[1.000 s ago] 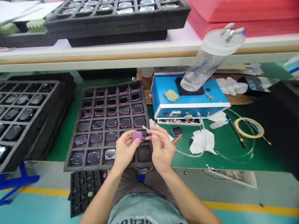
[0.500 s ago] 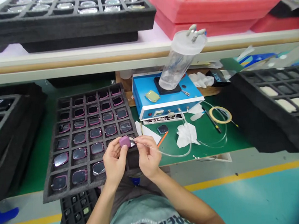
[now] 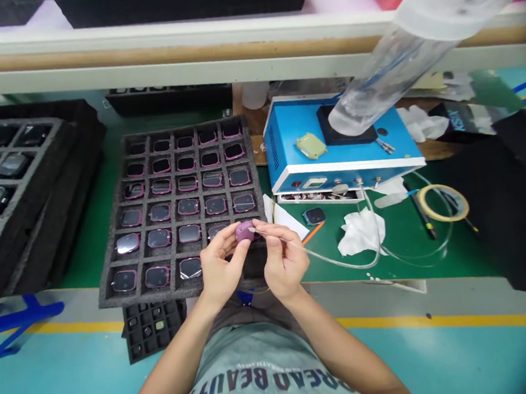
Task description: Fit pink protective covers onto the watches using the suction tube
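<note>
A small purple watch case [image 3: 244, 231] is held between the thumb and fingers of my left hand [image 3: 221, 266]. My right hand [image 3: 286, 261] pinches the end of a clear thin tube [image 3: 341, 263], and its fine tip touches or nearly touches the case. The tube runs back to a blue machine [image 3: 346, 154]. Under and left of my hands lies a dark foam tray [image 3: 113, 257] with purple-rimmed watch pieces in its compartments.
Stacked foam trays [image 3: 65, 140] stand at the left. On the green table are a white tissue [image 3: 362, 231], a yellow tape roll [image 3: 443, 202], a dark watch piece [image 3: 314, 216] and an orange stick [image 3: 314, 233]. A clear cylinder [image 3: 390, 71] leans above the machine.
The view has shifted, so the tray and machine appear larger and the shelf higher. The purple case has turned in my left hand, and the tube tip is now over its face.
</note>
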Motion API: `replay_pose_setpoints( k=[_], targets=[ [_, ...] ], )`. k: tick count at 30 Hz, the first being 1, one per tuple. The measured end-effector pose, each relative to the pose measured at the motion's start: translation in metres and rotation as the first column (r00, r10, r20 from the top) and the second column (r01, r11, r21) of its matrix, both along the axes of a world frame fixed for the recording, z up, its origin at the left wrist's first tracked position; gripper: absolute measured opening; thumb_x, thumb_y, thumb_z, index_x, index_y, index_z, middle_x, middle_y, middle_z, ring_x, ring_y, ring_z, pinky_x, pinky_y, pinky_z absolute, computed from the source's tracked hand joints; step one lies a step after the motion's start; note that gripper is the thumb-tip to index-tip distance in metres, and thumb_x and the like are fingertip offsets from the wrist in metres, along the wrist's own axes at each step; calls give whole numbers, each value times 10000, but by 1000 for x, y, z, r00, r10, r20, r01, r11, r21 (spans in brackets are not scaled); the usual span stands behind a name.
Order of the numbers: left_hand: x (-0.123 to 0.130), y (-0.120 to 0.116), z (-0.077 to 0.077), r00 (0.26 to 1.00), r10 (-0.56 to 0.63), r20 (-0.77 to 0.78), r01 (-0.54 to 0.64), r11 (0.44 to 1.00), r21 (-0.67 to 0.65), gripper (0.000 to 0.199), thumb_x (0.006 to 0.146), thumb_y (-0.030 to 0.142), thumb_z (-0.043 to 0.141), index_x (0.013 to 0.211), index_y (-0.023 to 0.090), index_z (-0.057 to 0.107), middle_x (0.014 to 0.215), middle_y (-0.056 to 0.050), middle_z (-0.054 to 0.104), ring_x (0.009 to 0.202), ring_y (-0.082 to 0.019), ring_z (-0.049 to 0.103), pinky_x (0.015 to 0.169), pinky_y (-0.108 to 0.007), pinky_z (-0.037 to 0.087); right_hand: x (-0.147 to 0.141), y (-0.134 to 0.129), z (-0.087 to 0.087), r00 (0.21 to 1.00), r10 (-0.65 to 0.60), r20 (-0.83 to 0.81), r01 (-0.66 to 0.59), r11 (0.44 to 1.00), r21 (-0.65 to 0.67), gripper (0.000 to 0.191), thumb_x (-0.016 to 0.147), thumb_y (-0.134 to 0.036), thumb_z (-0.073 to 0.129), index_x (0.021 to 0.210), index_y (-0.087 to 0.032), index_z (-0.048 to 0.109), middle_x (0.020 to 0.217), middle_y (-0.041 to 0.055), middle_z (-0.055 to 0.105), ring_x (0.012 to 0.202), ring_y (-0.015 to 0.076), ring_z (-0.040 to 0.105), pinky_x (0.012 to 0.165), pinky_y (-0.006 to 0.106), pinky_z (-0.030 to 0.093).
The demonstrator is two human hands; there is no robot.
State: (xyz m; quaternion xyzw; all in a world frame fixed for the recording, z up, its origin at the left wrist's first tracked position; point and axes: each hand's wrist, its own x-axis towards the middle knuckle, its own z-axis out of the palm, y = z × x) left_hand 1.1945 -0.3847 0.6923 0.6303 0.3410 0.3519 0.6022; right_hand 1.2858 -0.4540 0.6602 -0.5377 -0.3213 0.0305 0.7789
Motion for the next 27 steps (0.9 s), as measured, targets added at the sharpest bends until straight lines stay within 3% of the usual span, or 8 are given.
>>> replay_pose_setpoints(
  k=[8, 21, 27],
  targets=[
    [1, -1, 3, 999, 18, -50, -20, 999, -50, 429, 831, 384, 836, 1191, 164, 755, 1176, -139, 805, 1063, -279, 794, 940, -363, 655, -2, -1, -4, 998, 18, -60, -19, 1000, -10, 142, 1066, -243, 549, 1119, -240, 680, 1063, 70, 780, 1120, 249, 787, 951, 468, 682],
    [0, -1, 2, 999, -1, -43, 1, 1000, 4, 365, 871, 296, 801, 1207, 163, 748, 1183, -123, 807, 1059, -249, 797, 919, -319, 659, -2, -1, -4, 997, 34, -67, -33, 999, 10, 150, 1061, -197, 546, 1117, -247, 676, 1065, 56, 775, 1122, 236, 785, 966, 457, 675],
    [1, 2, 3, 996, 28, -80, -26, 999, 25, 381, 849, 319, 814, 1193, 164, 766, 1159, -123, 812, 1033, -261, 802, 905, -341, 668, 0, 2, -1, 998, 18, -57, -19, 999, -30, 133, 1069, -264, 542, 1087, -241, 672, 1056, 73, 774, 1106, 250, 788, 949, 474, 677]
  ],
)
